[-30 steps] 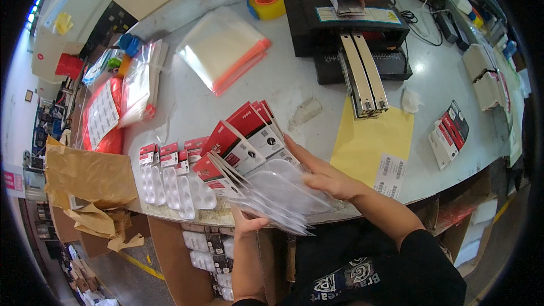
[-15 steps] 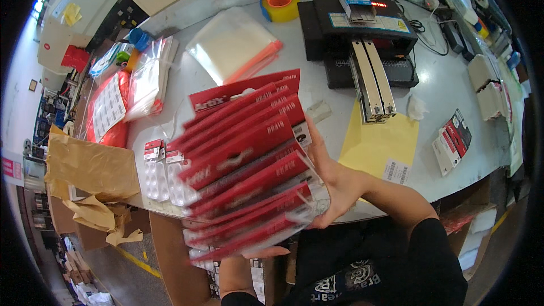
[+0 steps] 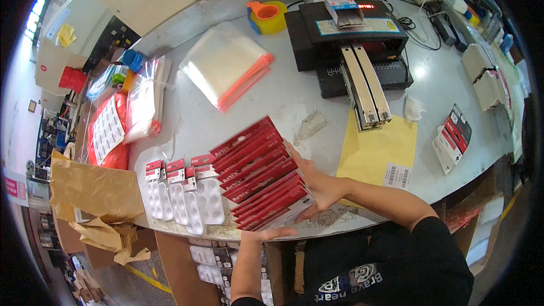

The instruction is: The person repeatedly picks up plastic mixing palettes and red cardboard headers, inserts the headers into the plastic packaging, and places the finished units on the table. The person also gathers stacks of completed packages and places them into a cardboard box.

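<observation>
Right hand [image 3: 317,186] of mine is clamped on the right side of the stack of red-topped cards [image 3: 256,175], thumb on the near corner, other fingers partly hidden behind. And down at the near end, my left hand [image 3: 267,234] is against the stack, its fingers out of sight underneath, so I can't tell how firmly it grips. The stack sits left of the yellow sheet [image 3: 365,150], fanned in steps, red headers facing up at me! Each header's long axis slants, rising from lower left to upper right, toward the yellow sheet; the row of headers steps down toward my body. Farther left of that sheet lie white palette packs [image 3: 209,203]; beyond it, the black machine [image 3: 354,25].
</observation>
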### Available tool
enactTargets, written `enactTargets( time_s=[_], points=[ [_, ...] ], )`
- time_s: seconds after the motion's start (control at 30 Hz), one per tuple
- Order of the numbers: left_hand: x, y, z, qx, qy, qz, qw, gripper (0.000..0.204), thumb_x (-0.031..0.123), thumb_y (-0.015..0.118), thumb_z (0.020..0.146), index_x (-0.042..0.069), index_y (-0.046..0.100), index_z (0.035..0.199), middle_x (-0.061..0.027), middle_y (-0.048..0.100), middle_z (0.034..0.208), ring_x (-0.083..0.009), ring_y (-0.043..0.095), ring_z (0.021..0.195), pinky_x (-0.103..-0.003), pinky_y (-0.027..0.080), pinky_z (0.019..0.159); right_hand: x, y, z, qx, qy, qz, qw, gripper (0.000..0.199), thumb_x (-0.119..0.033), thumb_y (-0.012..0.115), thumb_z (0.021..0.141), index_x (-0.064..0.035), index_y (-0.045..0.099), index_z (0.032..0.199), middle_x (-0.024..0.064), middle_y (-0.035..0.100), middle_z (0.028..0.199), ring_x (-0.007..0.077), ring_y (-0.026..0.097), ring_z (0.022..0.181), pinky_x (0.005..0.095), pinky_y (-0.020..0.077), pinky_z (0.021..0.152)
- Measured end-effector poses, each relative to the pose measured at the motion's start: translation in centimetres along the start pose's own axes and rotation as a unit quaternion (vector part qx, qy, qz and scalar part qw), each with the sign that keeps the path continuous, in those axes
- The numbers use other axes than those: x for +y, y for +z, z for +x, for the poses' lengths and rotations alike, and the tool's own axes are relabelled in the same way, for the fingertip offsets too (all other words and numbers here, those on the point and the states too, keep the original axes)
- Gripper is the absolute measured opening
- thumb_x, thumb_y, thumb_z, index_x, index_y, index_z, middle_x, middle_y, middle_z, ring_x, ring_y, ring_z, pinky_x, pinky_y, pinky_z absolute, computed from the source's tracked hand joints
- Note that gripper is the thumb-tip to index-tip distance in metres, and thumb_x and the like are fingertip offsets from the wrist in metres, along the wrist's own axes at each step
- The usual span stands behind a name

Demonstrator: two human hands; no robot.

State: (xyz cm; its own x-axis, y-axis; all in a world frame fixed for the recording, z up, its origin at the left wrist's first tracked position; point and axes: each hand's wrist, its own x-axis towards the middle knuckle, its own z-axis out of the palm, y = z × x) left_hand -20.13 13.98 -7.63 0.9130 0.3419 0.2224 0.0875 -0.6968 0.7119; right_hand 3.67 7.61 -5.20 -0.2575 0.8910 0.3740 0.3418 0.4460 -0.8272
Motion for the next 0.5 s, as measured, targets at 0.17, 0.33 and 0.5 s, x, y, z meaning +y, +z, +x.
enactTargets(
  time_s=[0.17, 0.33, 0.5],
  points=[
    [-0.9, 0.5, 0.8, -0.003, -0.010, 0.003, 1.000, 0.101, 0.040, 0.088, 0.053, 0.008, 0.041, 0.136, -0.0131, 0.042, 0.138, -0.0313, 0.039, 0.127, -0.044, 0.031, 0.108, -0.2, -0.3, 0.6, 0.007, -0.002, -0.073, 0.997, 0.148, -0.063, 0.080, 0.049, -0.0013, -0.013, 0.145, 0.0273, -0.005, 0.151, 0.0414, 0.009, 0.139, 0.0527, 0.0190, 0.103],
    [-0.8, 0.2, 0.7, 0.011, -0.003, -0.029, 1.000, 0.106, 0.041, 0.088, 0.052, 0.007, 0.036, 0.138, -0.0152, 0.038, 0.140, -0.0328, 0.036, 0.128, -0.045, 0.029, 0.108, 0.5, 0.3, 0.2, -0.030, 0.000, -0.023, 0.999, 0.149, -0.066, 0.079, 0.049, -0.0004, -0.013, 0.145, 0.0295, -0.009, 0.150, 0.0435, 0.003, 0.139, 0.0530, 0.0129, 0.106],
    [-1.0, -0.1, 1.4, 0.028, -0.033, 0.010, 0.999, 0.112, 0.043, 0.088, 0.052, 0.007, 0.030, 0.140, -0.0174, 0.033, 0.141, -0.0342, 0.033, 0.129, -0.045, 0.027, 0.109, 1.5, 0.4, -1.0, -0.012, -0.102, -0.051, 0.993, 0.144, -0.057, 0.081, 0.050, -0.0012, -0.010, 0.146, 0.0279, -0.006, 0.151, 0.0388, 0.007, 0.139, 0.0487, 0.0131, 0.107]
  ],
)
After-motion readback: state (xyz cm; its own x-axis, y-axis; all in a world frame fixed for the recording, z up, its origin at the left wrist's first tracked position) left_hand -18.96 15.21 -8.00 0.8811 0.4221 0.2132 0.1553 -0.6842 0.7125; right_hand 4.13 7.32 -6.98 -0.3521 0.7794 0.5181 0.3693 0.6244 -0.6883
